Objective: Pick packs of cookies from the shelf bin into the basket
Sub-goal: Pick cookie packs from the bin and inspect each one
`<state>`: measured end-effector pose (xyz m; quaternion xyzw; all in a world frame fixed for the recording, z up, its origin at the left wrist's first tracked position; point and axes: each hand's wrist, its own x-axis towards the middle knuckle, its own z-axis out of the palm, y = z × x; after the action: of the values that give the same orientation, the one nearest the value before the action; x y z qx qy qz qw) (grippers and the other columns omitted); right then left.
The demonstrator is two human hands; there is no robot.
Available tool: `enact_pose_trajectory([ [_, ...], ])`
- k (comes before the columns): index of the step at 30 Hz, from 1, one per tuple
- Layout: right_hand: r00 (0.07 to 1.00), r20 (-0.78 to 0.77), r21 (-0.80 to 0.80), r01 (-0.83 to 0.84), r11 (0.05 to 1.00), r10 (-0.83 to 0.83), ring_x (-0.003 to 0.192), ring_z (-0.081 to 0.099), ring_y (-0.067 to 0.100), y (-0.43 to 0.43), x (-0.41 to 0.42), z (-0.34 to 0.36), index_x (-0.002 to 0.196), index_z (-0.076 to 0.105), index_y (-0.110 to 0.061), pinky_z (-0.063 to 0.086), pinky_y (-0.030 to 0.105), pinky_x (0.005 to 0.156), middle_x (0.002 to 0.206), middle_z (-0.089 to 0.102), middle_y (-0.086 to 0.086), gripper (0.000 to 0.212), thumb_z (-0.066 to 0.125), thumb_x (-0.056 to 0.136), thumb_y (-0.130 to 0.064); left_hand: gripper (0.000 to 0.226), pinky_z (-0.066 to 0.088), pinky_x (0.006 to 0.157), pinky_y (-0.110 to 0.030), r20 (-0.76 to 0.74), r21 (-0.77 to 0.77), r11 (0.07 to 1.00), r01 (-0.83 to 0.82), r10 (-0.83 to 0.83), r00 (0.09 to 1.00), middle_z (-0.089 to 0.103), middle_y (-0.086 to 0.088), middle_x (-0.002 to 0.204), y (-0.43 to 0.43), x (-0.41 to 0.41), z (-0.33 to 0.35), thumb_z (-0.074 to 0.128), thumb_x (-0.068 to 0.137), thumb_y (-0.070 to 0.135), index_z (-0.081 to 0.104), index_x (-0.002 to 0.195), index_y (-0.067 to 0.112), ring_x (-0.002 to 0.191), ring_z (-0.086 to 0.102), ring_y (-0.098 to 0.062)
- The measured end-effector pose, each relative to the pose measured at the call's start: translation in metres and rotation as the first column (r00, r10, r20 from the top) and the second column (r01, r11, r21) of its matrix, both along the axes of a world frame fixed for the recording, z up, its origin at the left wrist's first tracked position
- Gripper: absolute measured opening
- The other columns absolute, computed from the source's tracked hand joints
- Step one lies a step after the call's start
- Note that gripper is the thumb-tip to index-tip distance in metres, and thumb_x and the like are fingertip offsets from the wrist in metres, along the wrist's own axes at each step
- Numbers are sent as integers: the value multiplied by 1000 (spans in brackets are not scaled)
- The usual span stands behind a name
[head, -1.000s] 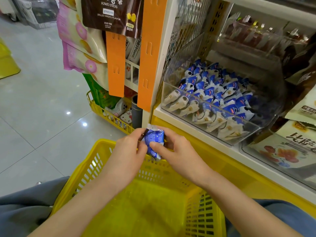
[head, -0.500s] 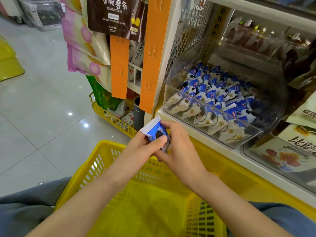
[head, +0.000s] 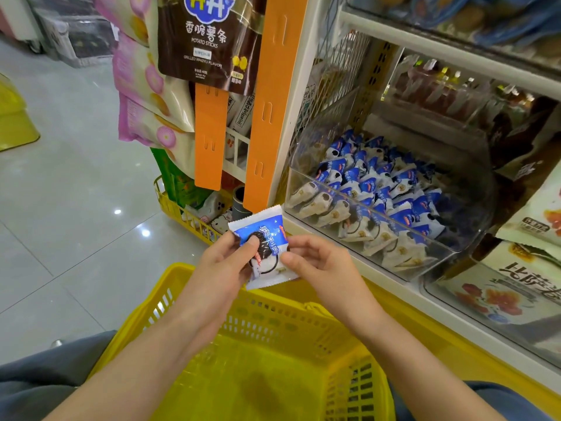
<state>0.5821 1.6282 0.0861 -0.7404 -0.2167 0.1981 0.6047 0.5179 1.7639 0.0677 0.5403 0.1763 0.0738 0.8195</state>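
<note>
Head view: one cookie pack, blue and white with a dark sandwich cookie printed on its face, is held in both hands just above the far rim of the yellow basket. It is outside the basket and below the left front corner of the shelf bin. Left hand: fingers curled behind the pack's left side, thumb pressed across the printed face, so it grips the pack. Right hand: thumb and forefinger pinch the pack's right edge, remaining fingers loosely curled beneath. The pack stands roughly upright, tilted slightly left, with its crimped top seam toward the shelf. The clear bin sits on the shelf to the right and farther off, holding a heap of matching packs that reaches about its front wall. The held pack is apart from that heap. Near right of the bin, a second clear container holds larger pale bags with red print. Left of the bin, an orange strip runs down the shelf post, and a shorter orange strip hangs beside it. A brown potato-sticks bag hangs above them. A small yellow floor basket sits at the post's foot on the grey tiled floor. Grey fabric flanks the basket at the near edge.
</note>
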Motion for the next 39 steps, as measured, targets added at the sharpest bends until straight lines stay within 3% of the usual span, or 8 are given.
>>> enact_pose_trajectory([
  [7,978,208,-13,36,999,-32,78,63,-2,-1,-7,1,100,60,-32,50,13,71,94,67,-12,30,64,84,-7,27,46,97,-42,-57,96,992,85,-80,995,68,-13,108,0,3,7,57,85,31,65,107,18,109,61,-24],
  [15,696,679,-45,358,933,-235,94,56,-7,-16,55,44,116,53,-26,44,4,76,106,58,-15,22,49,95,-22,21,39,105,-47,-49,89,995,49,-44,998,70,-5,106,5,11,18,52,91,30,66,104,21,110,60,-22],
  [18,767,614,-357,478,802,-184,93,52,-2,-12,108,56,124,53,-16,39,5,67,115,58,-3,30,45,97,-27,19,41,103,-46,-54,71,996,53,-49,997,71,1,103,3,13,20,52,91,30,65,104,23,106,62,-18],
  [21,881,455,-620,418,664,-129,109,54,23,-7,147,53,124,55,-4,43,28,89,121,59,12,36,43,98,-26,17,40,104,-43,-52,39,998,56,-54,997,72,5,100,3,15,22,51,92,28,65,103,25,103,64,-14],
  [26,891,435,-742,436,510,-130,51,43,20,3,173,52,85,63,0,35,28,56,67,56,19,34,48,97,-28,18,42,103,-39,-37,14,998,59,-59,998,72,6,100,5,19,26,50,93,27,63,105,24,99,65,-9],
  [29,886,457,-803,451,390,-82,44,36,17,8,181,52,58,38,-12,25,28,43,52,39,7,45,51,94,-34,19,44,101,-40,-43,16,998,58,-57,997,72,3,102,6,20,28,50,93,25,62,107,23,100,65,-12],
  [36,912,402,-827,401,393,-84,43,38,14,2,187,45,54,38,-11,30,25,45,52,41,4,48,59,89,-36,23,49,93,-33,-42,7,996,84,-84,996,71,4,102,7,18,28,50,93,27,58,114,27,96,66,-9],
  [39,916,368,-762,396,513,-159,58,52,17,-4,186,42,84,61,-2,50,35,68,79,57,10,31,65,85,-32,24,54,86,-32,-51,22,996,83,-82,995,70,2,100,6,19,28,51,92,28,57,115,26,90,67,-9],
])
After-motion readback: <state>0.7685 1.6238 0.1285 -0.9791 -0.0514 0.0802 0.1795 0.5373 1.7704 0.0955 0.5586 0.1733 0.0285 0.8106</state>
